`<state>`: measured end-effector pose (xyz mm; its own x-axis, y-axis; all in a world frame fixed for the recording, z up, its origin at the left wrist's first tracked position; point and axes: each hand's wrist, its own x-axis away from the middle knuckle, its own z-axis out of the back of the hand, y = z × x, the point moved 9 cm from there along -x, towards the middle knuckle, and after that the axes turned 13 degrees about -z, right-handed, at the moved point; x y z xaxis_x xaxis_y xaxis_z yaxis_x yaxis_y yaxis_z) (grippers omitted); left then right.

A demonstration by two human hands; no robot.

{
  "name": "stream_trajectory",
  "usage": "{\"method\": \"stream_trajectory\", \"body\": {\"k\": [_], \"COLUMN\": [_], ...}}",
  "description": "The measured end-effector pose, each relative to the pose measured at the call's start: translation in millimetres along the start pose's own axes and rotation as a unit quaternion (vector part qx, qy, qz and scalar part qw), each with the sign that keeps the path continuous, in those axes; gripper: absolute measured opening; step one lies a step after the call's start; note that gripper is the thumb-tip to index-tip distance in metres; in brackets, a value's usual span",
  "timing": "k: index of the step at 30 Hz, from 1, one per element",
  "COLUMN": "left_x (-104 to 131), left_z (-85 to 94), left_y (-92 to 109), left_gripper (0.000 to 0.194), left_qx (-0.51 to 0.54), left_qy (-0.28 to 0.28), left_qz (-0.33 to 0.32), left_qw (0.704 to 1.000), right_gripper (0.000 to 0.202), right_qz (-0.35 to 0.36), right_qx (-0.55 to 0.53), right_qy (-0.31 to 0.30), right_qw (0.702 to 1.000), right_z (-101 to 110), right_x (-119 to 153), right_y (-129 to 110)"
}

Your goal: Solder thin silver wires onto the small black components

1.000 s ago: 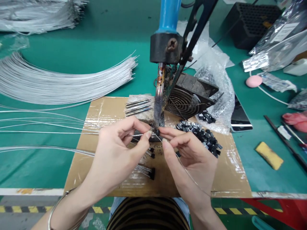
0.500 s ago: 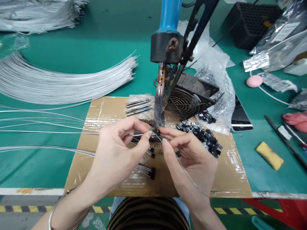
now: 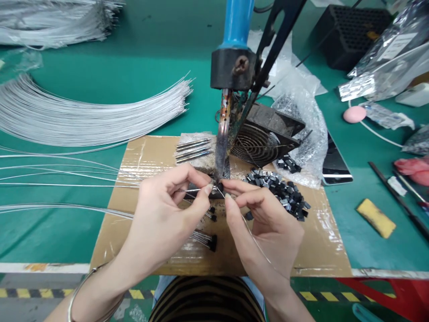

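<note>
Soldering iron [image 3: 228,69], fine work beneath its tip

Left hand [image 3: 167,210]: thumb and index finger closed in a pinch on a thin grey wire [image 3: 191,190], held level, its end just below the iron's tip; a metal bangle around the wrist.
Right hand [image 3: 264,219]: thumb and index finger drawn together on a fine metallic strand [image 3: 256,244], which slants up to the tip and trails back across the palm.
Small black part [image 3: 220,186]: one, at the iron's tip, between the two sets of fingertips; whether the right index finger touches it cannot be told.
Soldering iron: blue handle, black collar, perforated and discoloured barrel, pointing down, carried on a black bracket [image 3: 279,38].
Fan [image 3: 256,145]: dark, round grille, right of the barrel.
Heap of black parts [image 3: 284,192]: loose, beside the right hand, on a cardboard sheet [image 3: 325,250].
Black-ended wires [image 3: 212,242]: a group lying between the hands, partly hidden by the left.
Metal rods [image 3: 192,143]: a row, side by side on a pale pad, beyond the left hand.
Wire bundle [image 3: 100,118]: grey, curved, on the green tabletop [image 3: 100,71], left.
Sponge [image 3: 376,218]: yellow, stained dark, far right
</note>
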<state>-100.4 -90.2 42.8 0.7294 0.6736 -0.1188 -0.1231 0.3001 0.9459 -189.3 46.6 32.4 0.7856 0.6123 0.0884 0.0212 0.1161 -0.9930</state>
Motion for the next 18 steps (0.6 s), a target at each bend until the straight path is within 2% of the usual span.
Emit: {"method": "stream_trajectory", "body": {"k": [18], "left_x": [0.6], "left_z": [1.4], "left_y": [-1.0], "left_gripper": [0.009], "left_qx": [0.001], "left_qy": [0.012], "left_qz": [-0.016], "left_qw": [1.0], "right_gripper": [0.017], "right_qz": [0.062], "right_qx": [0.028], "right_qy": [0.033], "right_qw": [0.997], "right_z": [1.2], "right_x": [3.9], "right_y": [-4.5]}}
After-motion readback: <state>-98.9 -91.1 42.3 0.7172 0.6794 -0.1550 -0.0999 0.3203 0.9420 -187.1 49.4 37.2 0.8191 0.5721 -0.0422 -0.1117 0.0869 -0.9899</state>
